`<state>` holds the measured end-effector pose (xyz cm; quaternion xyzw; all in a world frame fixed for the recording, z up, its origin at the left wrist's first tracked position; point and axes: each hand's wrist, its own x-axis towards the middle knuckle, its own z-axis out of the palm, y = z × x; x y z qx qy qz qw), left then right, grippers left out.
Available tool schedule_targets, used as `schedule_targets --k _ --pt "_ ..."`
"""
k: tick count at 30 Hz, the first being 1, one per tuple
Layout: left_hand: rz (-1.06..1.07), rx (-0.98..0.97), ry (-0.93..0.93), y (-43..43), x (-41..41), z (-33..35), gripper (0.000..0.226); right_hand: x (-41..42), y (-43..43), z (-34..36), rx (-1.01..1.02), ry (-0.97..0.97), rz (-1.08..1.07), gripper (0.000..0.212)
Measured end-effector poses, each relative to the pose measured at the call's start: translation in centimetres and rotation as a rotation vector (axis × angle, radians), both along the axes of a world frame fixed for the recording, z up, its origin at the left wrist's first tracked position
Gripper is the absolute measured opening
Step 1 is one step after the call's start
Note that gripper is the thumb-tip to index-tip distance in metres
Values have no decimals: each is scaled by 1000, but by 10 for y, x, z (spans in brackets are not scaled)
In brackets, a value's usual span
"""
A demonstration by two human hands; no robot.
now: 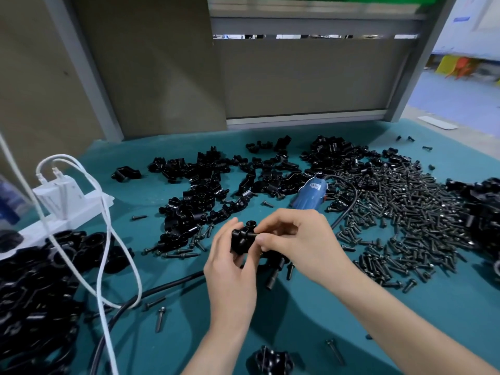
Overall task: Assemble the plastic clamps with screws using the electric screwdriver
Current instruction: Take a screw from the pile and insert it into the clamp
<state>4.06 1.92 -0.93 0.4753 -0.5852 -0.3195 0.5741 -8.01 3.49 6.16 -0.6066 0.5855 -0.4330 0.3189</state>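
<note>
I have the left hand (230,263) curled around a black plastic clamp (240,239), held above the near middle of the green mat (297,320). The right hand (295,239) pinches a screw (254,235) whose tip sits at a hole in the clamp's right side. The electric screwdriver (308,193) lies unheld just beyond the hands, beside the heap of loose screws (405,212) on the right.

My worry is the screw going in crooked: I cannot see whether the clamp halves line up under the fingers, and a tilted start would likely cross-thread or bind once driven. Letting go to reach for the driver could let the barely seated screw drop out into the scattered ones below.
</note>
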Motion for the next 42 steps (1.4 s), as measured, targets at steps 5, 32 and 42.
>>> schedule_targets --k 5,32,42 --pt "-8 -14 3 0 -1 0 38 -1 0 -1 18 -110 30 12" --pt "-94 -197 -7 13 -1 8 33 -9 7 -3 101 -599 -82 12" --pt "-363 201 431 3 1 10 30 -17 9 -5 74 -525 -77 14"
